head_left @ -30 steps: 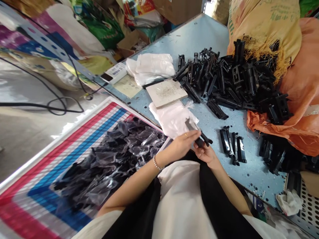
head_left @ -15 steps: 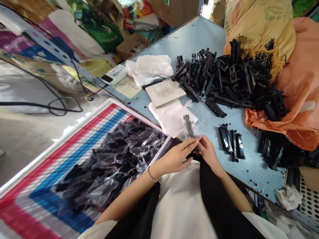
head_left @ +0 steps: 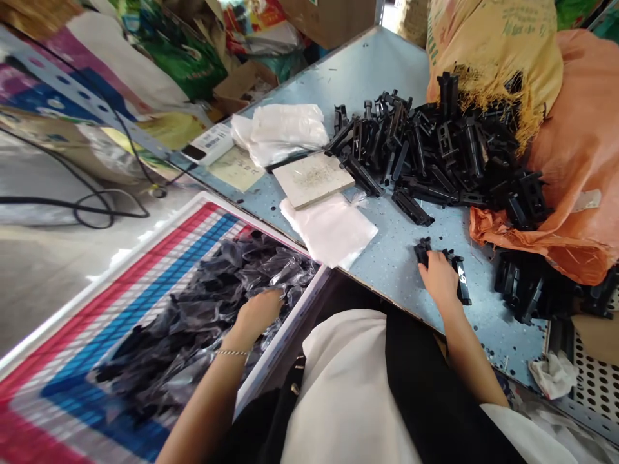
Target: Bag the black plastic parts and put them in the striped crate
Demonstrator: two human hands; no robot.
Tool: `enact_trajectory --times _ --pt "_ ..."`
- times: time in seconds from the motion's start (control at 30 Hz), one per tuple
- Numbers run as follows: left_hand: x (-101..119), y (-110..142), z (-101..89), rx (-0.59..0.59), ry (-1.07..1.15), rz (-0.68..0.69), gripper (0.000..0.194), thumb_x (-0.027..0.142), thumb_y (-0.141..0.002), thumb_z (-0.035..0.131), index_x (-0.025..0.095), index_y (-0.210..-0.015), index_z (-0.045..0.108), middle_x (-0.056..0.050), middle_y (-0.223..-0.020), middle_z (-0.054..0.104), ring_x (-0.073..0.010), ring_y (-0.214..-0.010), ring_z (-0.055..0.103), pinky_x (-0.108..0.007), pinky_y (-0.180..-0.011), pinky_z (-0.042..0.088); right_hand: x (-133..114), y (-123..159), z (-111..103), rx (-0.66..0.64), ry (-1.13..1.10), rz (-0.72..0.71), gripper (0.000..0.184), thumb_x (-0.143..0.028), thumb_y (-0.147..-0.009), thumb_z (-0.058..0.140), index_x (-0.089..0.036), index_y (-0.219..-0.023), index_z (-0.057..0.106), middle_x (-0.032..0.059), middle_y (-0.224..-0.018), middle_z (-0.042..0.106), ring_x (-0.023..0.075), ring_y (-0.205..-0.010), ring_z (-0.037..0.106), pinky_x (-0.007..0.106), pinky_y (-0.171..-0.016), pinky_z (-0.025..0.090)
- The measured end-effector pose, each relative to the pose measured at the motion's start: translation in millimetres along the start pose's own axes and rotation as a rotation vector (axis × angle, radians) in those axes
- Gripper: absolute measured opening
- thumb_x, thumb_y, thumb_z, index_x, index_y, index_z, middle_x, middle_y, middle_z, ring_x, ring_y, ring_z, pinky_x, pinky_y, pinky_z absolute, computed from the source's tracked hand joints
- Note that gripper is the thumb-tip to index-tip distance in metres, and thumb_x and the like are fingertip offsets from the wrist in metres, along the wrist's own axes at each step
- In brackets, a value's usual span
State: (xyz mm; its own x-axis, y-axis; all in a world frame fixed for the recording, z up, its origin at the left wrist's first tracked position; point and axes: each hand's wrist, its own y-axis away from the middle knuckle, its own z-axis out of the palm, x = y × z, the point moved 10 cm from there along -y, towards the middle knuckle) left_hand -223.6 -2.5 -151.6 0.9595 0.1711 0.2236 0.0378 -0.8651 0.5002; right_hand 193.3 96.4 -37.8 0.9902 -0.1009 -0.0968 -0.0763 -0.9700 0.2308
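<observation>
My left hand [head_left: 260, 312] is low in the crate on the left, over clear-bagged black parts [head_left: 213, 283]. Its fingers are blurred and point down among the bags, so their closing and any hold are hidden. On the blue table, my right hand [head_left: 440, 277] is closed over a small row of black plastic parts [head_left: 463, 283], fingers curled round one of them. Between the hands, at the table's edge, lies a stack of clear plastic bags [head_left: 331, 232]. A pale flat board [head_left: 314, 179] rests on the stack's far end.
A heap of loose black parts [head_left: 420, 148] spills from a yellow woven sack [head_left: 493, 45] and an orange sack [head_left: 570, 129]. The striped crate [head_left: 130, 283] stands against the table [head_left: 387, 64]. Another bag bundle [head_left: 285, 132] lies further back, beside a white box [head_left: 210, 145]. Cables hang at left.
Both hands were together at the table's edge, putting a black part into a clear bag. They have parted: the left went down into the crate, the right across to the row of parts.
</observation>
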Motion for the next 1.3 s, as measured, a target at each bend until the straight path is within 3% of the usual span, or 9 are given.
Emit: enact_trajectory --times 0.17,0.3,0.5,0.63,0.77,0.87,1.1,1.2,1.3 --pt "133 -16 -87.4 0.516 0.32 0.373 0.016 0.029 -0.094 0.053 0.018 -0.096 0.064 -0.012 -0.104 0.067 -0.0237 -0.098 0.065 -0.035 -0.09 0.054 -56 25 19 -0.102 -0.017 -0.266 0.038 -0.022 -0.098 0.045 -0.028 -0.131 0.062 0.0082 -0.108 0.065 0.0215 -0.086 0.065 0.03 -0.07 0.044" --pt "191 -51 -99.2 0.525 0.193 0.456 0.011 0.025 -0.089 0.062 0.014 -0.088 0.064 -0.018 -0.107 0.064 -0.0299 -0.102 0.062 -0.044 -0.091 0.052 -49 39 24 -0.145 -0.089 -0.324 0.043 -0.018 -0.097 0.04 -0.033 -0.131 0.062 0.0063 -0.118 0.059 0.0185 -0.091 0.065 0.028 -0.073 0.046" --pt "171 -91 -96.0 0.282 0.432 0.441 0.018 0.018 -0.085 0.051 0.017 -0.074 0.065 -0.008 -0.087 0.07 -0.0206 -0.085 0.065 -0.033 -0.083 0.052 -1 33 22 -0.053 -0.282 -0.181 0.038 -0.036 -0.095 0.049 -0.017 -0.128 0.055 0.0146 -0.129 0.057 0.029 -0.116 0.059 0.04 -0.089 0.05" --pt "153 -90 -100.1 0.264 0.653 0.358 0.01 0.026 -0.079 0.06 0.018 -0.077 0.066 -0.004 -0.083 0.072 -0.0181 -0.076 0.066 -0.029 -0.074 0.052 12 22 34 -0.072 -0.568 -0.061 0.037 -0.038 -0.089 0.054 -0.017 -0.119 0.06 0.0125 -0.113 0.066 0.0276 -0.105 0.062 0.043 -0.092 0.049" --pt "159 -85 -97.8 0.288 0.688 0.398 0.015 0.02 -0.082 0.053 0.018 -0.088 0.067 -0.003 -0.082 0.073 -0.0164 -0.075 0.066 -0.03 -0.077 0.054 -27 23 70 -0.387 -1.355 0.025 0.036 -0.052 -0.08 0.064 -0.022 -0.1 0.065 0.0045 -0.088 0.068 0.0196 -0.076 0.063 0.032 -0.068 0.052" --pt "170 -80 -101.9 0.347 0.654 0.523 0.025 0.012 -0.082 0.047 0.018 -0.089 0.069 -0.007 -0.096 0.075 -0.0187 -0.091 0.069 -0.035 -0.09 0.055 -73 35 93 -0.664 -1.725 0.094 0.032 -0.052 -0.077 0.07 -0.023 -0.088 0.064 0.005 -0.081 0.067 0.0187 -0.07 0.062 0.027 -0.053 0.048" --pt "153 -89 -102.9 0.305 0.658 0.46 0.037 0.018 -0.085 0.055 0.016 -0.12 0.067 -0.011 -0.119 0.072 -0.0204 -0.094 0.071 -0.038 -0.092 0.058 -120 54 108 -1.048 -1.967 0.136 0.031 -0.04 -0.091 0.055 -0.016 -0.107 0.067 0.0044 -0.082 0.065 0.0091 -0.056 0.041 0.014 -0.037 0.035" --pt "166 -64 -119.0 0.432 0.57 0.617 0.043 0.013 -0.091 0.044 0.015 -0.129 0.063 -0.013 -0.133 0.065 -0.0224 -0.121 0.064 -0.042 -0.108 0.05 -129 51 114 -1.111 -1.983 0.16 0.031 -0.039 -0.091 0.055 -0.015 -0.105 0.068 0.0036 -0.079 0.063 0.0094 -0.056 0.036 0.013 -0.036 0.033" --pt "200 -14 -121.4 0.473 0.486 0.887 0.05 0.008 -0.095 0.037 0.018 -0.141 0.053 -0.012 -0.143 0.058 -0.0203 -0.133 0.055 -0.04 -0.114 0.046 -128 36 117 -0.952 -1.942 0.132 0.03 -0.043 -0.088 0.058 -0.016 -0.099 0.068 0.0018 -0.075 0.059 0.0092 -0.053 0.033 0.014 -0.035 0.029"
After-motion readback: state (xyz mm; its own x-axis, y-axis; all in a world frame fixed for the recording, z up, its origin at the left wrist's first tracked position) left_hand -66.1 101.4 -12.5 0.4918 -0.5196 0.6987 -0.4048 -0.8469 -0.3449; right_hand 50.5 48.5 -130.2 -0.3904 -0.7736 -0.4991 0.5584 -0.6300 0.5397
